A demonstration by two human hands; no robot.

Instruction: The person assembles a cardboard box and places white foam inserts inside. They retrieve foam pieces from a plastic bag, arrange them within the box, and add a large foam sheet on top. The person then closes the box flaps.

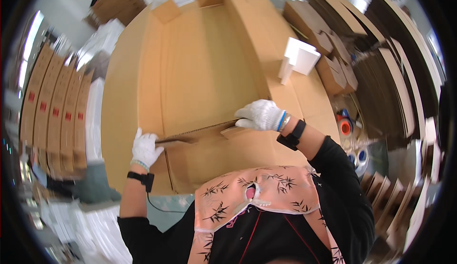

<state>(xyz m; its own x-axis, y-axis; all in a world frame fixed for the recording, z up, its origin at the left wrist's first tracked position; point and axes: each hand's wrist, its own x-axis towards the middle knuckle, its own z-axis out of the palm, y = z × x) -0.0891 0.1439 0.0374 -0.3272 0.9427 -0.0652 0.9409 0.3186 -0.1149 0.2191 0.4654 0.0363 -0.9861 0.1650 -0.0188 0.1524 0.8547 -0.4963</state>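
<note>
A large brown cardboard box (204, 73) lies in front of me, its long side wall standing at the right and a short near wall (200, 138) folded up toward me. At that wall's left end, my left hand (145, 150), in a white knit glove, grips the corner with the thumb on the cardboard and one finger stretched along the side. Gloved the same way, my right hand (262, 115) closes on the wall's right end, beside a small folded flap (231, 131). The right fingertips are partly hidden behind the cardboard edge.
A white foam corner piece (301, 57) stands on the cardboard right of the box. Stacked flat cartons (57, 107) line the left side. More cardboard sheets (381, 92) lean at the right, near several tape rolls (345, 127). White wrapped goods (100, 40) sit at the back left.
</note>
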